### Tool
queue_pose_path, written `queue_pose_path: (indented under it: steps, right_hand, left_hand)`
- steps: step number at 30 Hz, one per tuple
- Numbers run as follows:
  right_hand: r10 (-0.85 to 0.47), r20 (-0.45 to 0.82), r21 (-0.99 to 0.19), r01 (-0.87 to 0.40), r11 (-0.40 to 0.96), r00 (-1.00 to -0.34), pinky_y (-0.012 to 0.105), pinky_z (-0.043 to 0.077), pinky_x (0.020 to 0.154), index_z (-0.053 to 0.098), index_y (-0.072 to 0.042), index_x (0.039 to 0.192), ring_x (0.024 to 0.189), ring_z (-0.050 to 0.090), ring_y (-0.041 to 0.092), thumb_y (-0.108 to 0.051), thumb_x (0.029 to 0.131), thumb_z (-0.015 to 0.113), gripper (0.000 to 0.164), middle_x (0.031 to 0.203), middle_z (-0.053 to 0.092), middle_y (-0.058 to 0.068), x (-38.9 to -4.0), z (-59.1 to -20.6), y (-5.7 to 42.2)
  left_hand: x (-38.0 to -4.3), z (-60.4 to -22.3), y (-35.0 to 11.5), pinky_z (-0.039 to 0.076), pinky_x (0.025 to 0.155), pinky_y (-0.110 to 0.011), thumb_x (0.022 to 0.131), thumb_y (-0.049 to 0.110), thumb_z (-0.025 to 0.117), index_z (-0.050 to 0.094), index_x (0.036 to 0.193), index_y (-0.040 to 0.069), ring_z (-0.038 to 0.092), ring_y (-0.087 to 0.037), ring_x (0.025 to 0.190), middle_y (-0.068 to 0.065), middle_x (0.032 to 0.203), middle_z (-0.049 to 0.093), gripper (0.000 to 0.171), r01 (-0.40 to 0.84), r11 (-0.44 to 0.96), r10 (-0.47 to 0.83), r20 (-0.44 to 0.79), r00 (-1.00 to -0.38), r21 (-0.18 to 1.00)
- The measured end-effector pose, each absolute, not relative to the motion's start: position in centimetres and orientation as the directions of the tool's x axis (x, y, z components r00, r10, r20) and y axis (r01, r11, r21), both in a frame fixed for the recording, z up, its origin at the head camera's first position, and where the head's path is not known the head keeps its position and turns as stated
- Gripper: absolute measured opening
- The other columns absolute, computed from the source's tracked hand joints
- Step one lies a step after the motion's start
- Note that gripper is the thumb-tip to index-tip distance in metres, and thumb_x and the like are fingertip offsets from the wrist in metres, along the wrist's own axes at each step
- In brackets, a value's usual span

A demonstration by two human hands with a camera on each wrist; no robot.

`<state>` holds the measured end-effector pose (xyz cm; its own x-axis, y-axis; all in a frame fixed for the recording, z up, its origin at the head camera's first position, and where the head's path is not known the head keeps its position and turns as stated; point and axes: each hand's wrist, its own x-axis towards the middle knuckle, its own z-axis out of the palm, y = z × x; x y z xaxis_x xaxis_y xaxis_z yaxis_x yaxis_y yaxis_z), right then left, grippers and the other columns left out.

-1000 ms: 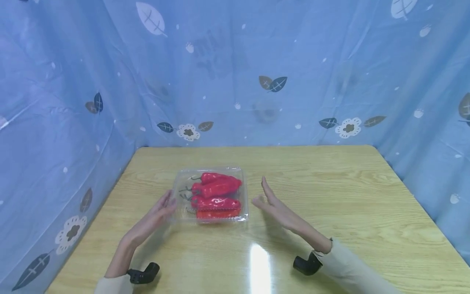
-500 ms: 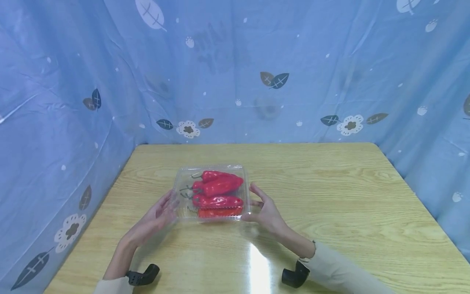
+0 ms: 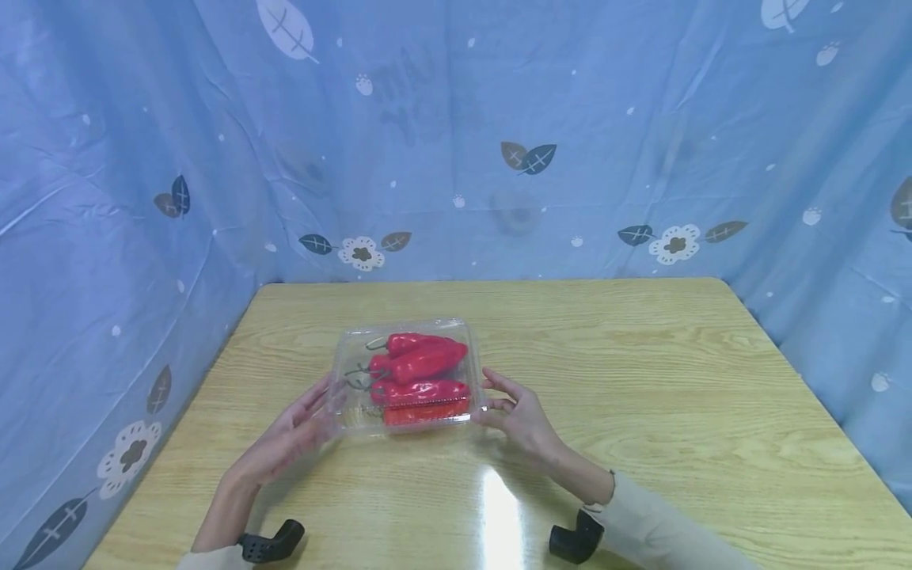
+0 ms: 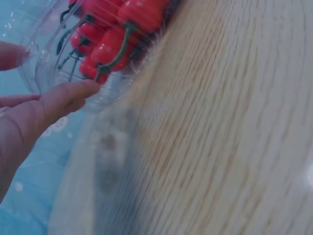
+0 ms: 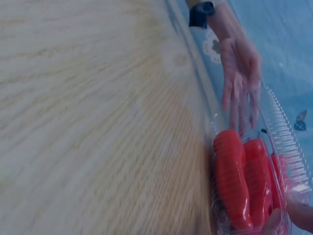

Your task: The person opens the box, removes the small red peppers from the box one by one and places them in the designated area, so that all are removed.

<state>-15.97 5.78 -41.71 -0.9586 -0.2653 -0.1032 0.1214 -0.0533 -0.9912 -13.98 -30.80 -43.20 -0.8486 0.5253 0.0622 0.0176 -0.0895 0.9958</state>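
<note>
A clear plastic clamshell box [image 3: 354, 418] with several red peppers [image 3: 420, 366] inside sits left of the table's middle, its lid down. On its left side my left hand [image 3: 290, 437] holds the edge; the left wrist view has the thumb on the near wall and fingers behind the rim. My right hand [image 3: 526, 421] grips the right front corner, and the right wrist view catches only its fingertips [image 5: 299, 215] at the box. Green stems [image 4: 120, 56] point toward the left hand. Whether the box touches the table is unclear.
Under the box is a light wooden table [image 3: 627, 380], with a bright glare spot near the front. Blue patterned cloth [image 3: 456, 142] hangs along its back and sides. Each wrist bears a black device [image 3: 274, 545].
My right hand has come leftward onto the box's right side. The left hand stays at the left side. The box has turned slightly, its left front corner a little nearer.
</note>
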Motion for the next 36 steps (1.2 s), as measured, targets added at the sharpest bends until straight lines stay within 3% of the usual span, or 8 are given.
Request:
queue_pose_path:
  steps: [7,10,15,18,21,25,30,36]
  right_hand:
    - [-0.341,-0.042,-0.999,0.028,0.045,-0.939,0.033,0.054,0.082,0.031,0.004,0.146,0.092,0.064,0.021,0.007,0.089,0.061,0.065,0.116,0.058,0.026,-16.5,-41.8,6.3]
    - [-0.393,0.012,-0.998,-0.037,0.057,-0.919,0.035,0.053,0.082,0.023,0.004,0.149,0.087,0.064,0.027,0.007,0.091,0.057,0.067,0.104,0.06,0.028,-16.8,-41.7,6.7]
    - [-0.435,0.034,-0.995,-0.071,0.07,-0.9,0.033,0.054,0.081,0.027,-0.002,0.149,0.092,0.063,0.042,0.004,0.09,0.061,0.068,0.1,0.063,0.027,-16.9,-41.4,7.3]
    - [-0.435,0.044,-0.992,-0.09,0.086,-0.899,0.03,0.054,0.08,0.037,0.003,0.142,0.093,0.064,0.041,0.0,0.09,0.063,0.058,0.102,0.065,0.025,-16.7,-41.3,7.5]
    - [-0.417,0.062,-0.986,-0.12,0.115,-0.907,0.03,0.053,0.082,0.044,0.006,0.136,0.099,0.063,0.036,-0.005,0.091,0.064,0.05,0.107,0.066,0.024,-16.5,-41.2,7.4]
    - [-0.357,0.073,-0.97,-0.149,0.192,-0.931,0.034,0.053,0.083,0.055,0.004,0.127,0.104,0.061,0.031,-0.012,0.087,0.071,0.045,0.114,0.066,0.02,-16.3,-40.9,7.1]
    - [-0.288,0.151,-0.905,-0.249,0.345,-0.946,0.04,0.051,0.087,0.067,-0.002,0.109,0.101,0.062,0.024,-0.017,0.077,0.081,0.038,0.108,0.07,0.007,-16.6,-40.0,7.0]
    - [-0.365,0.395,-0.679,-0.535,0.503,-0.843,0.031,0.055,0.074,0.072,-0.006,0.096,0.081,0.067,0.016,-0.022,0.082,0.076,0.022,0.092,0.073,0.003,-17.9,-37.6,7.3]
  left_hand:
    - [-13.8,-43.1,-30.7,0.035,0.102,-0.023,0.104,0.004,0.03,-0.014,0.15,0.002,0.008,-0.027,0.141,-0.027,0.155,-0.014,0.064,0.005,-0.057,0.52,0.034,-0.854,0.998]
    - [-13.7,-43.1,-30.5,0.035,0.102,-0.024,0.104,0.004,0.03,-0.014,0.15,0.0,0.003,-0.033,0.14,-0.027,0.154,-0.015,0.064,0.011,-0.053,0.516,0.037,-0.856,0.999]
    - [-13.6,-43.1,-30.8,0.037,0.103,-0.027,0.104,0.004,0.027,-0.009,0.15,-0.001,0.025,-0.015,0.14,-0.025,0.156,-0.01,0.059,-0.005,-0.076,0.511,0.035,-0.859,0.997]
    - [-13.6,-43.2,-31.0,0.043,0.099,-0.03,0.104,0.005,0.027,0.002,0.151,-0.003,0.043,-0.009,0.129,-0.024,0.157,0.008,0.054,-0.003,-0.061,0.458,0.026,-0.888,0.998]
    - [-13.6,-43.3,-31.0,0.048,0.093,-0.03,0.104,0.005,0.034,0.015,0.151,-0.004,0.052,-0.012,0.121,-0.022,0.153,0.025,0.052,0.041,0.038,0.371,0.024,-0.928,0.998]
    - [-13.7,-43.1,-30.3,0.048,0.089,-0.024,0.099,0.007,0.051,0.026,0.149,-0.002,0.054,-0.012,0.119,-0.022,0.151,0.03,0.057,0.079,0.189,0.275,0.024,-0.961,0.979]
    - [-13.4,-42.7,-29.5,0.049,0.087,-0.023,0.093,0.008,0.063,0.034,0.146,-0.004,0.058,-0.014,0.115,-0.022,0.148,0.037,0.062,0.061,0.253,0.171,0.018,-0.985,0.965]
    - [-12.7,-42.3,-28.3,0.047,0.083,-0.017,0.09,0.014,0.068,0.056,0.131,-0.003,0.064,-0.005,0.096,-0.023,0.119,0.063,0.046,0.065,0.372,0.008,0.067,-0.998,0.926]
